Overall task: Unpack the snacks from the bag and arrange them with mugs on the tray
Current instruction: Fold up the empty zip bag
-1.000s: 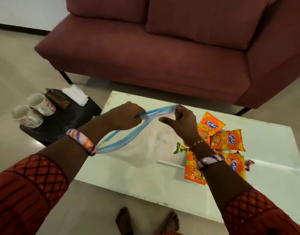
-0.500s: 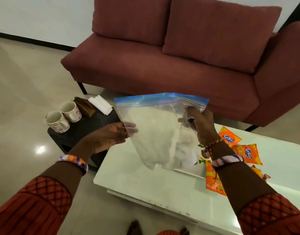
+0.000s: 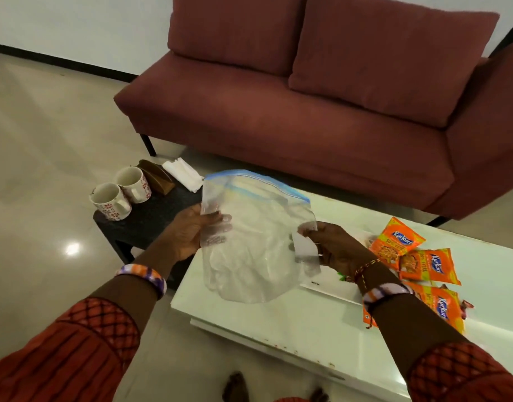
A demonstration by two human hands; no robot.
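Note:
I hold a clear zip bag [image 3: 255, 236] with a blue seal upright above the left end of the white table [image 3: 278, 323]. It looks empty. My left hand [image 3: 191, 230] grips its left edge and my right hand [image 3: 333, 248] grips its right edge. Three orange snack packets [image 3: 426, 265] lie on the table to the right, partly hidden by my right forearm. A white tray [image 3: 330, 285] lies flat under the bag, mostly covered. Two white mugs [image 3: 120, 192] with red flowers stand on a low black side table [image 3: 150, 219] at the left.
A brown holder [image 3: 156, 177] and white napkins [image 3: 182, 174] sit behind the mugs. A maroon sofa [image 3: 307, 111] runs along the far side of the table. Glossy floor lies to the left, and my feet [image 3: 237, 387] show below.
The bag was stretched flat by its seal; both hands have since lifted it upright and shifted to its sides. The view has swung left and back.

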